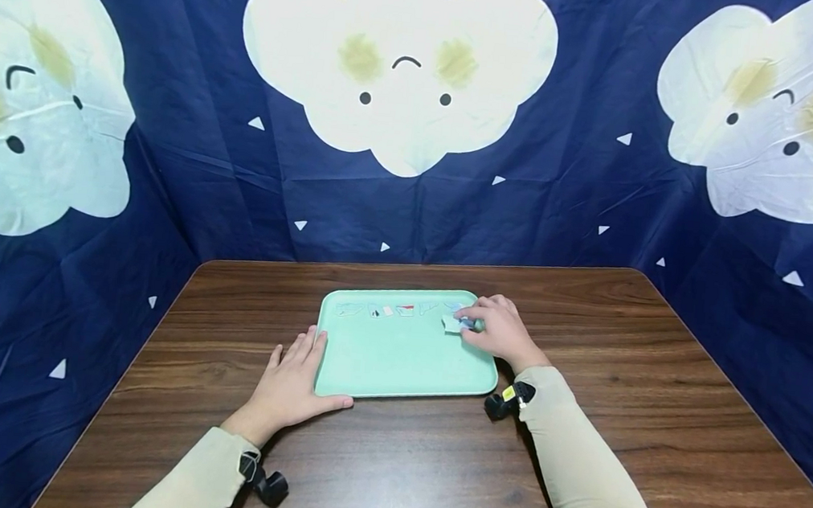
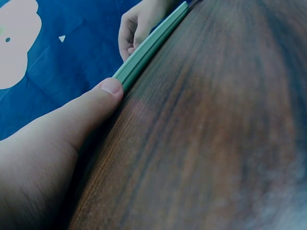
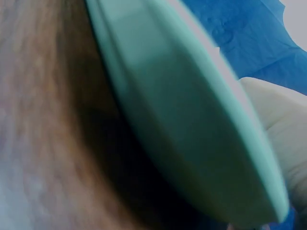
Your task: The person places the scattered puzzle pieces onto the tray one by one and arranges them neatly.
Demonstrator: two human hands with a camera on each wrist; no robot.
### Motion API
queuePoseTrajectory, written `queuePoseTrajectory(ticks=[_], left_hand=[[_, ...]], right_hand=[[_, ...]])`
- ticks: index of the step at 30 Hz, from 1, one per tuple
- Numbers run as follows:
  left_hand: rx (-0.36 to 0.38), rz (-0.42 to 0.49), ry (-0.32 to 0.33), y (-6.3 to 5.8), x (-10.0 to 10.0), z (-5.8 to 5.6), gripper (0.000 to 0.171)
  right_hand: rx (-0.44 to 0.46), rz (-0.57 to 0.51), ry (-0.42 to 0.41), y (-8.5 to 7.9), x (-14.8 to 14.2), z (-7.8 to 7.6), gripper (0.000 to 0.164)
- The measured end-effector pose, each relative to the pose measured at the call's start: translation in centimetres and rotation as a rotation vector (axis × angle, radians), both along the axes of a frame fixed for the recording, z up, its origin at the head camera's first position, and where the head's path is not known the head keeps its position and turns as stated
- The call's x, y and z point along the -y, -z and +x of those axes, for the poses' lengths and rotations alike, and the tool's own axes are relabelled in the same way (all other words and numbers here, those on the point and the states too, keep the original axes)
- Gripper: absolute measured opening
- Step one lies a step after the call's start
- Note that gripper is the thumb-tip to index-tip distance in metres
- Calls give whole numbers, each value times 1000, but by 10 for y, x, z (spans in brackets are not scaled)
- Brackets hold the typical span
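Note:
A mint-green tray point(image 1: 404, 367) lies on the table. My left hand point(image 1: 294, 381) is spread at its near left corner, fingers along the left rim and thumb by the front edge. In the left wrist view the thumb point(image 2: 111, 86) touches the tray's edge. Over the tray's right side, my right hand point(image 1: 501, 328) has bent fingers and pinches a small flat printed piece point(image 1: 451, 324), partly covered by the fingertips. Several other small flat pieces lie in a row along the far side, among them a red-and-white piece point(image 1: 405, 310) and a pale outlined piece point(image 1: 349, 309).
The brown wood-grain table point(image 1: 417, 465) extends around the tray on all sides. A dark blue curtain point(image 1: 194, 106) with white clouds hangs behind and to both sides. Black wrist cameras are strapped to both forearms, the right camera point(image 1: 502, 406) close to the tray's near right corner.

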State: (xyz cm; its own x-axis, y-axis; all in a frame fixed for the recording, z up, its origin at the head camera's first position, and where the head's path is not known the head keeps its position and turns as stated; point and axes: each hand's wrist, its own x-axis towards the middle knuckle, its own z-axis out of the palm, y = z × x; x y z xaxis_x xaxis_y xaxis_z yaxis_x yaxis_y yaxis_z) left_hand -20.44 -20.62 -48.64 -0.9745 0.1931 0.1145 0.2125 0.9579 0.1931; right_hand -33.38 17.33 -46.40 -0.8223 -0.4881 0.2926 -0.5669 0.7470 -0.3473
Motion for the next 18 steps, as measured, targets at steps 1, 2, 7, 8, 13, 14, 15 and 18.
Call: queuePoseTrajectory(ticks=[1,2,7,8,13,14,15,18], left_hand=[[-2,0,0,0,0,0,134],[-2,1,0,0,0,0,134],[-2,3,0,0,-1,0,134],[-1,3,0,0,-1,0,134],[2,4,-1,0,-1,0,134],[2,3,0,-1,-1,0,134],[3,5,0,-1,-1,0,134],[2,5,-1,-1,-1,0,134]], right_hand=[[-1,-4,-4,0,0,0,29],[-3,-7,-7,1,1,0,29],[-16,-15,-13,3,2,0,28],[-16,-16,-14,3,3,0,28],[-21,-18,-19,5,3,0,29],[-23,-18,-19,5,3,0,29],[-25,-19,-21,5,3,-1,30],[-27,-25,-26,6,4,-1,30]])
